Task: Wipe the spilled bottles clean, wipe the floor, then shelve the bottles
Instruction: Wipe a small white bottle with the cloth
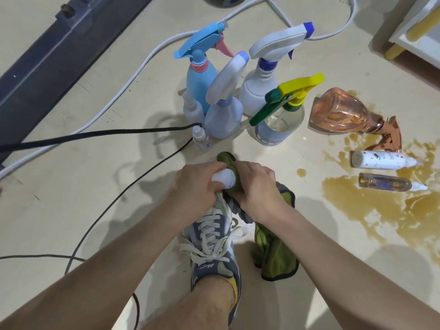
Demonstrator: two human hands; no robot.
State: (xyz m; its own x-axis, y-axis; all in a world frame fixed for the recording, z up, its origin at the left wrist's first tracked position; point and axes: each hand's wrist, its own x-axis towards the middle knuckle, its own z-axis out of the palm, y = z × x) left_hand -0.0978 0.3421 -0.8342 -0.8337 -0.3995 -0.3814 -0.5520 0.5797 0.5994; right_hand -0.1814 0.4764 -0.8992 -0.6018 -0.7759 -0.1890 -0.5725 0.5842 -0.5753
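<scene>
My left hand (197,186) grips a small white bottle (223,177), mostly hidden by my fingers. My right hand (256,186) presses a green cloth (276,253) around that bottle; the cloth's free end hangs to the floor. Several spray bottles stand upright ahead: a blue one (200,77), a lavender one (223,110), a white one (262,84) and a clear one with a yellow-green trigger (278,125). A small clear bottle (201,138) stands in front. On the right, a pink spray bottle (342,113), a white tube bottle (381,159) and a small amber bottle (390,183) lie in a brown spill (371,206).
My shoe (214,239) is planted under my hands. A black cable (100,133) and a white cable (133,75) cross the floor on the left. A dark rail (47,58) runs along the upper left. A white shelf unit with yellow legs (414,27) stands at the upper right.
</scene>
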